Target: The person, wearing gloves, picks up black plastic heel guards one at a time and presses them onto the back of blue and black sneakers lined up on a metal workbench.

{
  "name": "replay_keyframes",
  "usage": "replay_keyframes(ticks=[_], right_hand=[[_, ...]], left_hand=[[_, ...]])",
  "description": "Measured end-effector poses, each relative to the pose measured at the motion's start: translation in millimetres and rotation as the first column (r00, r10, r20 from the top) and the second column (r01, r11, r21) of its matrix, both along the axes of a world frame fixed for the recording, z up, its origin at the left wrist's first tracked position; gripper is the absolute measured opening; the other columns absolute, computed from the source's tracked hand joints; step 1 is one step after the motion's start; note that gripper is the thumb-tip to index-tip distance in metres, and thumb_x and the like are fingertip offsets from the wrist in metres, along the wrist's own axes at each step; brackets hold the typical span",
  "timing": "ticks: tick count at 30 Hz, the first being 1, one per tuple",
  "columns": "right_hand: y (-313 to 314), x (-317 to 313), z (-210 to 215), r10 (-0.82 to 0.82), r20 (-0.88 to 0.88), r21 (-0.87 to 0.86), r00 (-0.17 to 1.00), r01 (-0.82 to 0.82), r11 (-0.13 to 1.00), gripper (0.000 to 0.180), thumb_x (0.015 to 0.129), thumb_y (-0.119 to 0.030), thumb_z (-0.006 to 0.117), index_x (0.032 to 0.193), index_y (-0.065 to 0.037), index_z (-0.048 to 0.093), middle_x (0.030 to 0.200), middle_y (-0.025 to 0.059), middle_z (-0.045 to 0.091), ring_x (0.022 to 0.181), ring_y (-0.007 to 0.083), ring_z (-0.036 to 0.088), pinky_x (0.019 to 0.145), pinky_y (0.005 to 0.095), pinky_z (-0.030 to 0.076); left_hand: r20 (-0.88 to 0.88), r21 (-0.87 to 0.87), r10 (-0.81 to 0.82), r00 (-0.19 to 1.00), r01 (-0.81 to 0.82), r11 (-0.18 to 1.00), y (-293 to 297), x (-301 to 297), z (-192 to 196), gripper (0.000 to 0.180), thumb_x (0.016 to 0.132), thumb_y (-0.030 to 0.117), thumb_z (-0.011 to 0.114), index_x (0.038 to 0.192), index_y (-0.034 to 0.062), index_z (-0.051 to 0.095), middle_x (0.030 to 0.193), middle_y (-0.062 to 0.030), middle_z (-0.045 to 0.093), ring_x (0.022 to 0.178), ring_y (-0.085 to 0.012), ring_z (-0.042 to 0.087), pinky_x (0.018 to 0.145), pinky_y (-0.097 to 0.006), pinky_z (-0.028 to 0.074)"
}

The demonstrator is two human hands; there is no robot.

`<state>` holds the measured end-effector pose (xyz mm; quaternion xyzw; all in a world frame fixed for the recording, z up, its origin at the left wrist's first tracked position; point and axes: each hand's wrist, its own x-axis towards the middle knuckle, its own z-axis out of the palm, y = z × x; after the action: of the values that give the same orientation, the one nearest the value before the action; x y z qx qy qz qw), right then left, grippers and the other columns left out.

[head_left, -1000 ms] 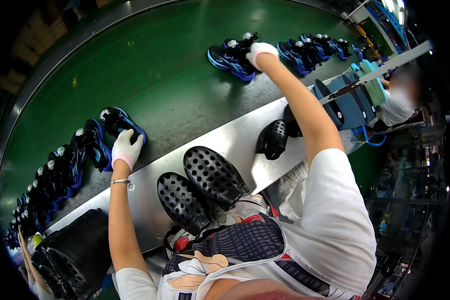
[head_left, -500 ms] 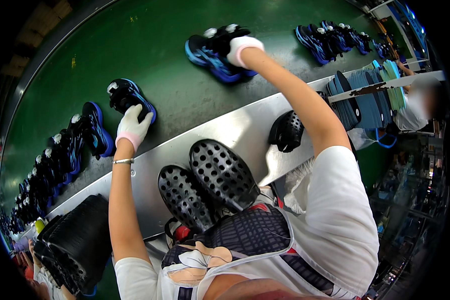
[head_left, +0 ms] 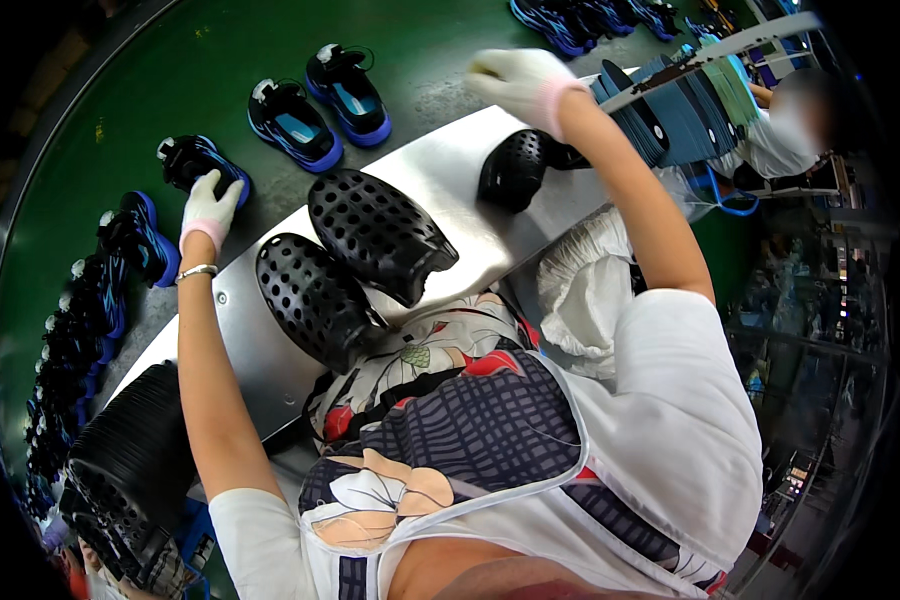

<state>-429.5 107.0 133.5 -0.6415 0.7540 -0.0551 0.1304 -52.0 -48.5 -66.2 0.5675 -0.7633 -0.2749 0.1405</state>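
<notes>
Reaching out over the green worktop (head_left: pixel 190 80), the left hand (head_left: pixel 210 205), in a white glove with a pink cuff, has its fingers on the heel end of a black-and-blue shoe (head_left: pixel 200 160), thumb parted from them; whether it grips or merely touches I cannot tell from this angle; the right hand (head_left: pixel 525 80), gloved alike and blurred, is held over the metal ledge (head_left: pixel 450 160), fingers loosely curled with a gap to the thumb, holding nothing; between the hands two more shoes (head_left: pixel 350 95) stand side by side on the green, toes pointing away, blue insides showing; to the left of the touched shoe a long row of similar shoes (head_left: pixel 80 310) curves down toward the wearer; on the ledge, two black perforated forms (head_left: pixel 380 235) lie nearest the apron (head_left: pixel 470 420); a smaller perforated piece (head_left: pixel 515 170) sits below the right hand; blue insoles (head_left: pixel 650 120) stand packed just beside the right wrist.
</notes>
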Motion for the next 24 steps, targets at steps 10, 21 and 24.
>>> replay_keyframes(ticks=[10, 21, 24], right_hand=[[122.9, -31.0, -44.3, -0.184, -0.057, 0.056, 0.981, 0.187, 0.981, 0.049, 0.077, -0.037, 0.067, 0.114, -0.006, 0.061, 0.105, 0.0143, 0.06, 0.094, 0.0258, 0.062, 0.086, 0.0334, 0.048], [108.3, -31.5, -66.0, -0.122, -0.174, 0.125, 0.977, 0.145, 0.982, 0.049, 0.074, -0.036, 0.068, 0.113, -0.008, 0.058, 0.108, 0.0119, 0.056, 0.095, 0.0279, 0.06, 0.084, 0.035, 0.048], [110.0, -27.7, -57.9, -0.131, -0.142, 0.078, 0.981, 0.143, 0.987, 0.05, 0.073, -0.036, 0.068, 0.112, -0.007, 0.058, 0.11, 0.013, 0.055, 0.097, 0.0295, 0.059, 0.086, 0.035, 0.048]], left_hand=[[0.136, -0.255, -0.102, 0.985, 0.134, 0.958, 26.5, -0.4, 62.2, 0.057, 0.082, 0.04, 0.063, 0.126, 0.005, 0.054, 0.125, -0.0187, 0.051, 0.1, -0.032, 0.059, 0.09, -0.037, 0.046], [-0.046, -0.289, -0.153, 0.987, 0.134, 0.948, 35.7, -2.1, 83.3, 0.04, 0.086, 0.028, 0.062, 0.119, 0.0057, 0.06, 0.116, -0.0127, 0.055, 0.077, -0.0177, 0.06, 0.076, -0.03, 0.05], [-0.067, -0.273, -0.173, 0.983, 0.149, 0.95, 35.8, -5.2, 84.1, 0.039, 0.086, 0.029, 0.062, 0.118, 0.0059, 0.061, 0.112, -0.0117, 0.056, 0.076, -0.0177, 0.06, 0.076, -0.03, 0.049]])
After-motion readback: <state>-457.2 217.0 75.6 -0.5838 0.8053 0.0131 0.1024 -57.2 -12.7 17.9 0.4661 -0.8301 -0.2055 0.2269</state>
